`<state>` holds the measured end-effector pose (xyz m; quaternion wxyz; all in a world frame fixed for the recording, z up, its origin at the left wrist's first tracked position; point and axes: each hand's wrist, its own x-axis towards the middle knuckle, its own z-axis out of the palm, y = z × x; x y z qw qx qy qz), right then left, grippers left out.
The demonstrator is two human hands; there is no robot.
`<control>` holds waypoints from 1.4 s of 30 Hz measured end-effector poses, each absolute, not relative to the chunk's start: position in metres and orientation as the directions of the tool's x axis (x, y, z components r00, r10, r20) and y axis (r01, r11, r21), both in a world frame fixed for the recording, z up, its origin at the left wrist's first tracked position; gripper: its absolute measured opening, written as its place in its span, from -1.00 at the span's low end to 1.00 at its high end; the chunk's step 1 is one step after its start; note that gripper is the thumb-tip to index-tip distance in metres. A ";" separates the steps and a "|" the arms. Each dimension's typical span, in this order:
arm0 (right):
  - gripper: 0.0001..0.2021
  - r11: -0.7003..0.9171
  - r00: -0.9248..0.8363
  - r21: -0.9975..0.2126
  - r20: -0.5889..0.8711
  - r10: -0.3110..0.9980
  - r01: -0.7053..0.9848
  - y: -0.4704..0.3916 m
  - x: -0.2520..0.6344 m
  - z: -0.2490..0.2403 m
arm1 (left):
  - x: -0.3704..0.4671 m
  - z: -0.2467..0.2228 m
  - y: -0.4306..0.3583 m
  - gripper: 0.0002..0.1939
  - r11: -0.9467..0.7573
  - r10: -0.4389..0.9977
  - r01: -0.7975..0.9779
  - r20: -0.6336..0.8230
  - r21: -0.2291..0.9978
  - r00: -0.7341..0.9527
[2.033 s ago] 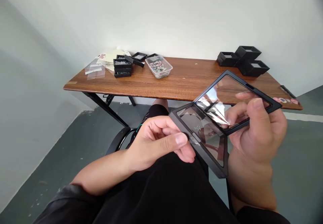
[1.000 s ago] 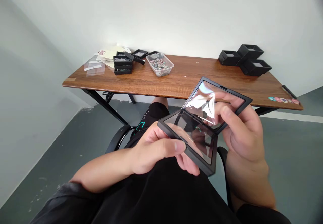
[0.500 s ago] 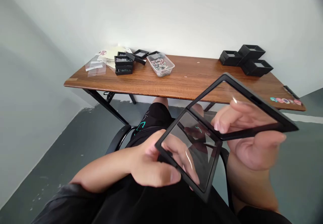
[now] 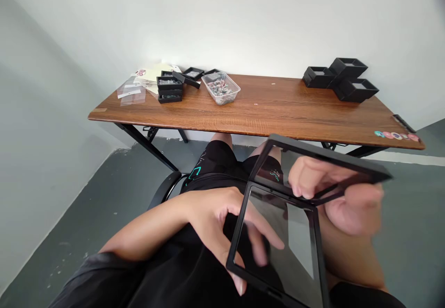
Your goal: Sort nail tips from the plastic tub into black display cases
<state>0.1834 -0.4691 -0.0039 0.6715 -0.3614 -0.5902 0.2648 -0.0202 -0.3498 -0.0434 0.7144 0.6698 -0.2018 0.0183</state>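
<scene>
A hinged black display frame (image 4: 278,191) with clear film panes stands opened in front of my lap, its two halves at an angle. My right hand (image 4: 358,210) grips the upper half by its right side, thumb in front and fingers seen through the film. Beside and behind the lower half is my left hand (image 4: 212,215), with thumb and fingers spread apart. Some of its fingers show through the lower pane, and its thumb is by the lower left corner. Whether it touches the frame is hard to tell.
On the wooden table (image 4: 271,109) stands a clear plastic tub (image 4: 222,88) of small wrapped pieces. Stacked black boxes (image 4: 170,88) and clear bags (image 4: 132,92) lie left; open black boxes (image 4: 354,88) stand right. Round stickers (image 4: 396,135) mark the right edge.
The display frame has tilted and dropped lower, its lower half swinging down. My left hand has loosened from the lower half's edge and its fingers have spread. My right hand keeps hold.
</scene>
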 end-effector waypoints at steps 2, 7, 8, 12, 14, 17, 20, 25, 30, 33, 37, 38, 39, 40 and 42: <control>-0.59 0.577 0.077 -0.816 0.574 0.816 -0.034 -0.463 0.183 -0.002 | -0.019 -0.049 -0.349 -0.26 0.048 -0.189 -0.389 0.391 0.920 0.901; -0.61 0.449 -0.031 -0.866 0.466 0.884 -0.219 -0.450 0.185 0.001 | -0.015 -0.056 -0.348 -0.46 -0.283 -0.029 -0.522 0.537 0.804 0.843; -0.60 0.417 -0.058 -0.876 0.442 0.895 -0.243 -0.450 0.185 0.001 | -0.015 -0.057 -0.347 -0.47 -0.332 -0.031 -0.527 0.549 0.782 0.835; -0.59 0.320 -0.175 -0.889 0.390 0.904 -0.328 -0.451 0.185 0.002 | -0.015 -0.063 -0.345 -0.45 -0.475 -0.063 -0.541 0.587 0.694 0.807; -0.59 0.281 -0.217 -0.896 0.367 0.905 -0.343 -0.454 0.185 0.001 | -0.016 -0.062 -0.345 -0.45 -0.502 -0.067 -0.555 0.610 0.663 0.790; -0.54 0.190 -0.290 -0.915 0.301 0.908 -0.355 -0.461 0.187 -0.001 | -0.020 -0.053 -0.347 -0.44 -0.559 -0.030 -0.453 0.529 0.695 0.848; -0.48 0.099 -0.375 -0.921 0.249 0.893 -0.377 -0.465 0.191 -0.005 | -0.023 -0.043 -0.349 -0.52 -0.567 -0.019 -0.347 0.408 0.748 0.913; -0.47 0.055 -0.487 -0.907 0.274 0.829 -0.417 -0.464 0.191 -0.008 | -0.025 -0.044 -0.352 -0.66 -0.548 -0.053 -0.473 0.535 0.690 0.843; -0.50 0.068 -0.411 -0.909 0.252 0.876 -0.412 -0.466 0.184 -0.002 | -0.027 -0.048 -0.352 -0.57 -0.497 -0.006 -0.387 0.443 0.777 0.897; -0.49 0.277 -0.267 -0.938 0.327 0.907 -0.207 -0.458 0.185 0.002 | -0.025 -0.042 -0.341 -0.38 -0.456 0.077 -0.338 0.414 0.824 0.907; -0.69 0.476 0.112 -0.868 0.492 0.864 0.143 -0.423 0.202 0.003 | -0.009 -0.027 -0.306 -0.12 -0.446 0.200 -0.235 0.352 0.864 0.914; -0.74 0.476 0.175 -0.854 0.512 0.841 0.211 -0.411 0.209 0.003 | -0.002 -0.024 -0.294 -0.18 -0.439 0.234 -0.197 0.324 0.876 0.917; -0.77 0.468 0.210 -0.843 0.525 0.825 0.267 -0.398 0.217 0.002 | 0.006 -0.024 -0.282 -0.25 -0.431 0.261 -0.169 0.302 0.886 0.917; -0.79 0.457 0.226 -0.832 0.533 0.815 0.314 -0.386 0.225 0.002 | 0.015 -0.025 -0.269 -0.32 -0.427 0.297 -0.140 0.285 0.894 0.911; -0.81 0.436 0.216 -0.806 0.545 0.810 0.401 -0.362 0.240 0.000 | 0.034 -0.033 -0.244 -0.45 -0.439 0.400 -0.077 0.271 0.895 0.876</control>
